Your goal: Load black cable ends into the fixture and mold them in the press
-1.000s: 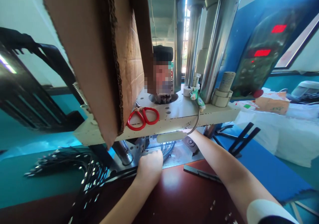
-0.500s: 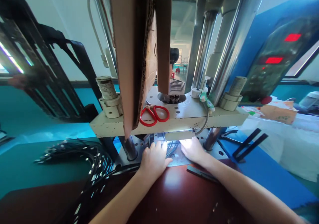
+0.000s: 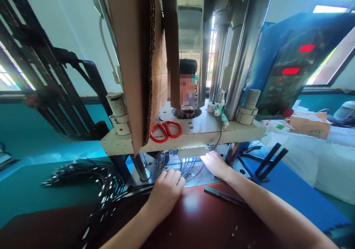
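Observation:
My left hand (image 3: 169,190) is at the front edge of the metal bed plate (image 3: 195,181), knuckles up and fingers curled down. Whatever it pinches is hidden beneath the fingers. Just beyond it, several thin dark cables (image 3: 189,164) run across the plate under a bright light. My right hand (image 3: 215,164) reaches in beneath the press's upper plate (image 3: 227,133), right of the cables. Its fingertips are lost behind the white lamp bar (image 3: 191,152) and in the glare.
Red-handled scissors (image 3: 166,131) lie on the upper plate beside a tall cardboard sheet (image 3: 133,64). Bundled black cables (image 3: 107,178) lie at left. A dark flat tool (image 3: 222,194) is on the brown tabletop (image 3: 199,219). Steel posts flank the bed. Another person stands behind the press.
My left hand has drawn back toward me and down, uncovering more of the cables and the bed. My right hand stays under the upper plate. The view has shifted slightly.

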Demonstrator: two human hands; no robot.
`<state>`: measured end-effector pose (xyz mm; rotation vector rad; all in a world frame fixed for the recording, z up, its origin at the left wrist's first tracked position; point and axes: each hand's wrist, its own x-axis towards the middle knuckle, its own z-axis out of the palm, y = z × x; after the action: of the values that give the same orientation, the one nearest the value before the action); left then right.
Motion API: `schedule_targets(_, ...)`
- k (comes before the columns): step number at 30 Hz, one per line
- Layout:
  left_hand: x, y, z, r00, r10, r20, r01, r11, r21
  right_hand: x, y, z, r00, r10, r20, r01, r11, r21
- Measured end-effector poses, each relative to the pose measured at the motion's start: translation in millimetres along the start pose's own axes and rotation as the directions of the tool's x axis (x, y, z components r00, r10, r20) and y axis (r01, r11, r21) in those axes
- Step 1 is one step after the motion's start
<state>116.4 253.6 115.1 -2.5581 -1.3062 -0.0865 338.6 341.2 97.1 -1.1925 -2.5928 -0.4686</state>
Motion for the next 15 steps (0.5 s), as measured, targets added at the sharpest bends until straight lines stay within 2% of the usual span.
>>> schedule_targets(4, 14, 21, 4.2, 0.996, 0.086, 0.003, -0.086, 0.995, -0.05, -6, 4, -7, 0.999, -0.034, 0.009, 0.033, 0.999, 0.022)
schedule_targets(7, 20, 23, 4.2, 0.991, 0.117, 0.057, -0.111, 0.988, -0.107, -8, 6, -9, 0.998, -0.058, 0.033, 0.055, 0.994, 0.092)
schedule_targets(10, 22, 14, -2.3, 0.99, 0.124, 0.062, -0.112, 0.978, -0.178, -4, 9, -7, 0.996, -0.038, 0.075, 0.022, 0.978, 0.21)
schedule_targets(15, 24, -22, -15.5, 1.0, 0.015, -0.009, -0.017, 0.975, -0.222, 10, 12, 0, 0.995, 0.039, 0.087, -0.06, 0.966, 0.251)
